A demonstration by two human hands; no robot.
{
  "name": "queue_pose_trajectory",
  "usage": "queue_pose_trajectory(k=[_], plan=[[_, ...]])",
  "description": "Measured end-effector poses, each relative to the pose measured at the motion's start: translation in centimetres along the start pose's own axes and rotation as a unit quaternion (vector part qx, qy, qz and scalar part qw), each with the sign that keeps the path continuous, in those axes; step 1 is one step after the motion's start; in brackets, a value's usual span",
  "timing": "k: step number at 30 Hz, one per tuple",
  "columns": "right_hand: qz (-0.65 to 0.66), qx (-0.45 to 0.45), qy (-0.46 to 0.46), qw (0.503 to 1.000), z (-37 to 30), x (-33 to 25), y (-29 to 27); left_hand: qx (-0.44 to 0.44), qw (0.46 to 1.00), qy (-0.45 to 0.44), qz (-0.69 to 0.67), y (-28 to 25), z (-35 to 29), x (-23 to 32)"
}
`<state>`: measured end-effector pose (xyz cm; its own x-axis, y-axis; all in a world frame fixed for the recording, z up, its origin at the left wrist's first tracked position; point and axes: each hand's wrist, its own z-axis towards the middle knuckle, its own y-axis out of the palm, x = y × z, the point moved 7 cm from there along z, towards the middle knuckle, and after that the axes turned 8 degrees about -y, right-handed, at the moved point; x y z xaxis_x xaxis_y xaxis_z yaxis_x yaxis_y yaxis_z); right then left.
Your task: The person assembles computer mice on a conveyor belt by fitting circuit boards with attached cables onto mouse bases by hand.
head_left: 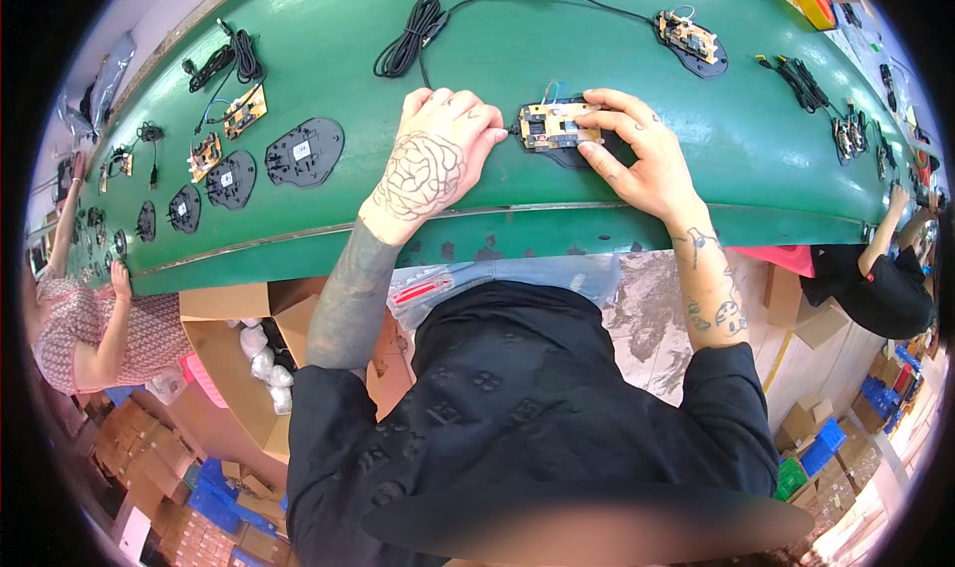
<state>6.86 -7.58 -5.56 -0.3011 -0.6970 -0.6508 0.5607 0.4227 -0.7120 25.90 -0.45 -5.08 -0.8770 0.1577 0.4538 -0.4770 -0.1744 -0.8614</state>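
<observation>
A tan circuit board point(549, 126) with thin wires sits on a black computer-mouse base point(571, 156) directly in front of me. My right hand point(642, 154) grips its right side, index and middle fingers on top, thumb at the near edge. My left hand point(438, 154) is closed beside the board's left end, thumb and fingers pinched on the black cable, whose gripped stretch they mostly hide. The cable runs up from there to a coiled cable bundle point(411, 35).
The green work surface point(418, 254) holds bare mouse bases point(305, 152) and boards with cables point(245, 110) at left. Another assembled board point(688, 38) lies far right. Co-workers' arms point(117, 318) show at both sides. An open carton point(224, 338) stands below left.
</observation>
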Motion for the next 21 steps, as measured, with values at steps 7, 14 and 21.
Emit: queue_pose_trajectory(k=[7, 14, 21], plan=[[-0.015, 0.009, -0.007, 1.000, 0.0, -0.3, 0.2, -0.056, 0.998, -0.021, -0.024, 0.4, 0.8, -0.6], [-0.027, 0.029, -0.008, 0.999, 0.0, -0.6, 0.3, -0.152, 0.988, -0.023, 0.000, 1.1, 2.1, -0.8], [-0.043, 0.036, -0.016, 0.998, 0.3, -0.9, 0.3, -0.152, 0.984, -0.088, 0.022, 1.1, 2.9, -0.8]])
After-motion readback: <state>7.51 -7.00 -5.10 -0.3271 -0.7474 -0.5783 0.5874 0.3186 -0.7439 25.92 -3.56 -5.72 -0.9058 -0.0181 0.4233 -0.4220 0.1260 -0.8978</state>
